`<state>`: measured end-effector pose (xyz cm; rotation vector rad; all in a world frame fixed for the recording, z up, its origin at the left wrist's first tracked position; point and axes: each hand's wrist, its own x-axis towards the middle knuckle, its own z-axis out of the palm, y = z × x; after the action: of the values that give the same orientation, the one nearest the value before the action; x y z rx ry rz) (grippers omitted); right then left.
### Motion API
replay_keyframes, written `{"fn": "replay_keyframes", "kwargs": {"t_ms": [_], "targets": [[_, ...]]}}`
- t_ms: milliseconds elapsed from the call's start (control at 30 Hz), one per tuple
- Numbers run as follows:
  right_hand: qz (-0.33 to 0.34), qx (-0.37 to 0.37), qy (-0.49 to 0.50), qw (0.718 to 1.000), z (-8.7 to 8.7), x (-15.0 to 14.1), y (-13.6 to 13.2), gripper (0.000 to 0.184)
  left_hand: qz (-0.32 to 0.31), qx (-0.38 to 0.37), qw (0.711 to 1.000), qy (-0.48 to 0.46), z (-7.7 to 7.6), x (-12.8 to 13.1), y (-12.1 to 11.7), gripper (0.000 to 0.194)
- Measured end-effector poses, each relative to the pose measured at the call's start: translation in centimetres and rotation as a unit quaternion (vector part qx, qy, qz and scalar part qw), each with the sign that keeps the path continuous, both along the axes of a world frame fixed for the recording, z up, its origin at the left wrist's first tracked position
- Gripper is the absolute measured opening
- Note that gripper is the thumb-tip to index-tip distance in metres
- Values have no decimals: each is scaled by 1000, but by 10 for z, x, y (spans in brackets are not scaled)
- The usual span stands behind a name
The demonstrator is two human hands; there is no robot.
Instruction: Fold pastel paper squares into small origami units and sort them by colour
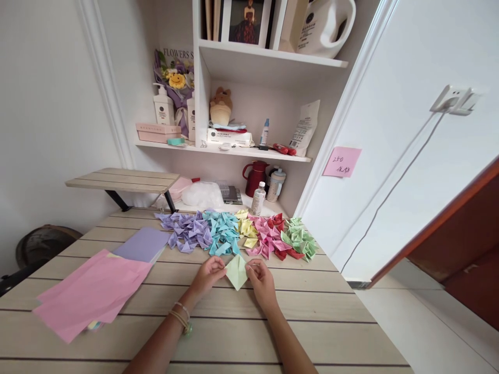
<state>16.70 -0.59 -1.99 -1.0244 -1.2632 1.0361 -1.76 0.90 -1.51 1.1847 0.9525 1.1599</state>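
Between my two hands is a pale green folded paper (237, 272), held up as a diamond shape with a crease down its middle. My left hand (210, 273) pinches its left corner, thumb against fingers. At the right corner, my right hand (261, 278) grips the paper the same way. Just beyond lie piles of folded paper boats: purple ones (189, 231), blue ones (223, 231), yellow ones (246, 227), pink ones (267, 236), red ones (294, 253) and light green ones (302, 239).
Pink paper sheets (93, 291) and a purple stack (144, 244) lie at the left of the slatted table (312, 337). A small raised shelf (125, 179) stands behind them. Along the back are a bottle (258, 199), a red jug (256, 179) and a tumbler (276, 185).
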Motion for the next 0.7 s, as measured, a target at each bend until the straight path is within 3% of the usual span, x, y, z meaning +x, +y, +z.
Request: {"fn": "replay_keyframes", "kwargs": {"t_ms": [167,267,467,700], "targets": [[15,7,-101,995,-2,-1,-2,37,16,28,999,13,2,0,-1,28],[9,22,-123,992,-2,-1,-2,44,-6,27,999,35,1,1,-3,39],[4,90,-172,981,3,1,-4,27,18,36,995,89,1,4,-5,34],[26,103,-208,972,7,-4,-9,30,7,50,998,40,5,5,-6,40]]}}
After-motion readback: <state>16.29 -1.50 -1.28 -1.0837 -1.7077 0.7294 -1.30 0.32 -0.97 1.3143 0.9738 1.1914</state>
